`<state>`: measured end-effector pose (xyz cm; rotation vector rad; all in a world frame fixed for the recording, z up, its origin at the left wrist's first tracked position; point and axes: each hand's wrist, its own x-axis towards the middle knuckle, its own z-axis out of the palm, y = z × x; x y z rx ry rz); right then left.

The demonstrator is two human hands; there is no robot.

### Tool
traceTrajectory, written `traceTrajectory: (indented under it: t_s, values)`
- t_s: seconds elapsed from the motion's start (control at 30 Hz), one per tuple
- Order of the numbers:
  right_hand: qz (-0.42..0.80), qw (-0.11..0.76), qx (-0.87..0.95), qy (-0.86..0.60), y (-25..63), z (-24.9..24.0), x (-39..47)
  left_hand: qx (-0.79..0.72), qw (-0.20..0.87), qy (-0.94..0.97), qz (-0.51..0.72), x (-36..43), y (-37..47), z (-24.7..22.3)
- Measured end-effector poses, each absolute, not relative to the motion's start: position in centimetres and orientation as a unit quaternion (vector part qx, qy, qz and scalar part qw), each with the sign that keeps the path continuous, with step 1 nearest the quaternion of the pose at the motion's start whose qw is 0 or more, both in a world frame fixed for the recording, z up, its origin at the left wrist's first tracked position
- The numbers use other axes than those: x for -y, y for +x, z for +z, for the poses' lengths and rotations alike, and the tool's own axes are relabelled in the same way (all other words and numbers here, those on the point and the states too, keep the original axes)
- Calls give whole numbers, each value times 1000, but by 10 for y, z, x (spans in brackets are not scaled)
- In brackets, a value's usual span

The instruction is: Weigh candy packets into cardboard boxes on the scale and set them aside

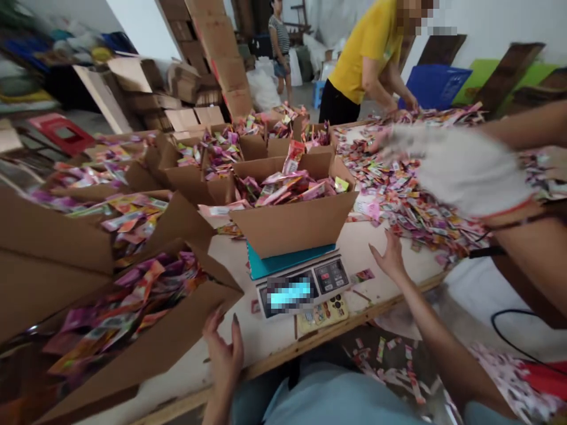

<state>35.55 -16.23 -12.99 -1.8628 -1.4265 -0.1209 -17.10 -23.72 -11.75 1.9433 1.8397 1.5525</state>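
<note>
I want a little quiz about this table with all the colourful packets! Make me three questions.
1. True or false: the box on the scale is empty.
2. Which is nearest the left hand? A) the scale B) the big box of packets C) the blue crate
3. Fill in: the right hand is open, resting on the ____, holding nothing.

Key:
1. False, it is full of packets.
2. B
3. table
</note>
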Motion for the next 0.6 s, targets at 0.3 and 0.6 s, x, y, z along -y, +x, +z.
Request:
traceTrajectory:
  t_s: [0.3,0.6]
  values:
    - [-65,380,548,-743,357,-103,117,-605,-23,651,457,226,-175,-135]
    - [-52,77,482,-871,456,-113,81,-580,-124,715,370,221,-178,-134]
